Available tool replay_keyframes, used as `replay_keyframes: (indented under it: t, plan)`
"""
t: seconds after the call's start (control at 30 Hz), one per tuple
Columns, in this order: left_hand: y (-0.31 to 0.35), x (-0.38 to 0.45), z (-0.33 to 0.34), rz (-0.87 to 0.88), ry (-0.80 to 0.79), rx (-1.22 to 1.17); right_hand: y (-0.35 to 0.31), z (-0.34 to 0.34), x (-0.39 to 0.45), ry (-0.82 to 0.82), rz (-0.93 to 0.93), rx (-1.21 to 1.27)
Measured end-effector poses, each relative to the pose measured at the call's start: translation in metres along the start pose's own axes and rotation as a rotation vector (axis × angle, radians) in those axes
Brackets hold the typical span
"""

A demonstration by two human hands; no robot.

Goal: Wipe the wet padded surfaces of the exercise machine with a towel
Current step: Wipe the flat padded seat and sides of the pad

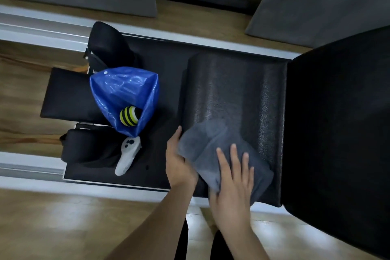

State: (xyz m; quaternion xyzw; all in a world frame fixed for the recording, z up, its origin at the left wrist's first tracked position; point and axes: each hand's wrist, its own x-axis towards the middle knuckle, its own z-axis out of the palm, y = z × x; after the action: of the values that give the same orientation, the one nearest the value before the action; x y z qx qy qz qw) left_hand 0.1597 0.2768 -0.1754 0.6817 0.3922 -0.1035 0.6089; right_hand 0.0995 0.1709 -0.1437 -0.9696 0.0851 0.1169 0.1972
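A grey towel (213,145) lies spread on the near part of a raised black padded block (236,91) of the exercise machine. Water droplets bead on the block's far and right surface. My left hand (178,162) grips the towel's left edge, fingers curled under the cloth. My right hand (234,177) rests flat on top of the towel with fingers spread, pressing it onto the pad. A larger black padded platform (337,122) adjoins the block on the right.
A blue plastic bag (124,95) holding a yellow-and-black striped ball (129,117) sits on the carriage to the left. A white handheld controller (127,158) lies beside it. Black shoulder rests (109,44) and a headrest (65,93) stand further left. Metal rails (31,29) and wooden floor surround the machine.
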Motion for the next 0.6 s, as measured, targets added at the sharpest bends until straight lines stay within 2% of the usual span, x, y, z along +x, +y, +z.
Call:
replay_keyframes:
  t: [0.13,0.23,0.4,0.5,0.6]
  plan:
    - [-0.002,0.003,0.0,0.118,0.026,0.149,0.007,-0.012,0.023,0.018,-0.005,0.001]
    - [-0.002,0.005,0.002,0.177,0.068,0.221,0.003,-0.027,0.086,0.07,0.01,0.017]
    - [-0.005,0.005,0.002,0.203,0.072,0.207,0.0,-0.058,0.2,0.076,0.112,0.089]
    - [-0.007,0.005,0.001,0.205,0.067,0.211,-0.007,-0.057,0.201,0.089,0.104,0.126]
    - [-0.008,0.006,0.001,0.203,0.067,0.21,-0.006,-0.043,0.156,0.118,0.008,0.092]
